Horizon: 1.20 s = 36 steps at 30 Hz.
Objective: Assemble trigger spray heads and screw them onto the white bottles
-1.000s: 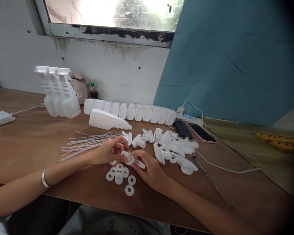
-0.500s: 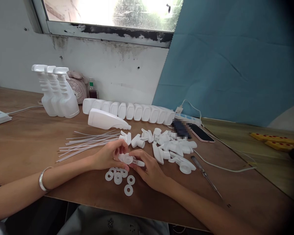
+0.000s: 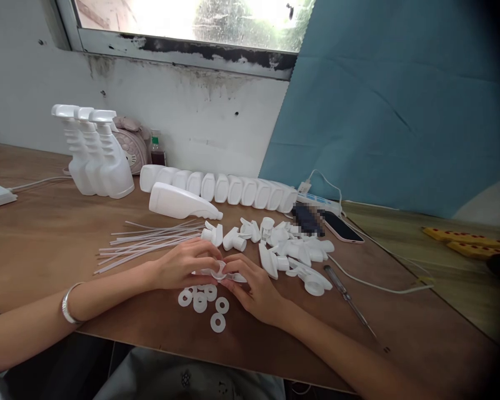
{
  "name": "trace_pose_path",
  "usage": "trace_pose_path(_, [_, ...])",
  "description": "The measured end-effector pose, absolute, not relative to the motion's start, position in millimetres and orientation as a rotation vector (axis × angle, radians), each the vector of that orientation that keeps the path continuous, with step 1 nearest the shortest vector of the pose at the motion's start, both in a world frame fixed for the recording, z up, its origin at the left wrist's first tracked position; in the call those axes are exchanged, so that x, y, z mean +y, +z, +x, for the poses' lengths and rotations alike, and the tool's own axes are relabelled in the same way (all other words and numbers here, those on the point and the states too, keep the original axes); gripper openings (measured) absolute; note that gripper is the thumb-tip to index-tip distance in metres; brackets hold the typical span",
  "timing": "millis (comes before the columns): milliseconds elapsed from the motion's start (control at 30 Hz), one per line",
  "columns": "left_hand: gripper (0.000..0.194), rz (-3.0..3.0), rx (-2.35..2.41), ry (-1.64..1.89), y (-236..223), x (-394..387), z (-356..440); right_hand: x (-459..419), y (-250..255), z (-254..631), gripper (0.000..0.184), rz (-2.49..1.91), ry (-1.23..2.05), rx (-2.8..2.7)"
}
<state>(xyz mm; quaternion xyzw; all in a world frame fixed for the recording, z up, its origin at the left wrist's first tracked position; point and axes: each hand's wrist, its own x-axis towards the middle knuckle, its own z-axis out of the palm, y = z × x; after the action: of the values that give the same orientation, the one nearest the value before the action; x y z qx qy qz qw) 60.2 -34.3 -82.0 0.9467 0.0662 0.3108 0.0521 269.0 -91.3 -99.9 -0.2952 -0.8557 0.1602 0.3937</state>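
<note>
Both my hands meet over the table, closed on one white spray trigger head. My left hand wraps its left end, the thumb below and the fingers on top. My right hand pinches the other side, where the trigger lever sticks out toward the palm. My fingers cover much of the head. Just below them lie several flat white ring washers. Beyond my left hand spread thin white dip tubes. More white spray heads are heaped past my right hand.
A white bottle lies before a row of bottles on their sides. Three assembled spray bottles stand at back left. To the right are a screwdriver, a phone and a white cable.
My left hand has shifted its hold, its fingers now covering more of the spray head. My right hand keeps its grip. The camera view has drifted slightly.
</note>
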Motion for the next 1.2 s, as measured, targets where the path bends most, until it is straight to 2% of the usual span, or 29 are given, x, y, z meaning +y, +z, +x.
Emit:
trace_pose_path(167, [0.015,2.942,0.212,0.935,-80.6,-34.7,59.4,-91.3,-102.3,268.8,0.021,-0.763,0.325,-2.189])
trace_pose_path(300, [0.015,3.0,0.168,0.97,-78.7,-36.2,59.8,-91.6,-99.7,270.5,0.023,-0.736,0.101,-2.31])
trace_pose_path(467, [0.01,3.071,0.094,1.016,-76.9,-38.4,59.8,-91.2,-96.2,271.6,0.016,-0.689,-0.113,-2.381])
trace_pose_path(1067, [0.006,3.082,0.073,1.013,-76.3,-38.8,60.2,-84.3,-99.9,273.2,0.008,-0.642,-0.1,-2.375])
trace_pose_path(1200, [0.01,3.113,0.051,0.995,-76.5,-36.5,60.7,-82.5,-100.7,271.7,0.007,-0.632,-0.065,-2.354])
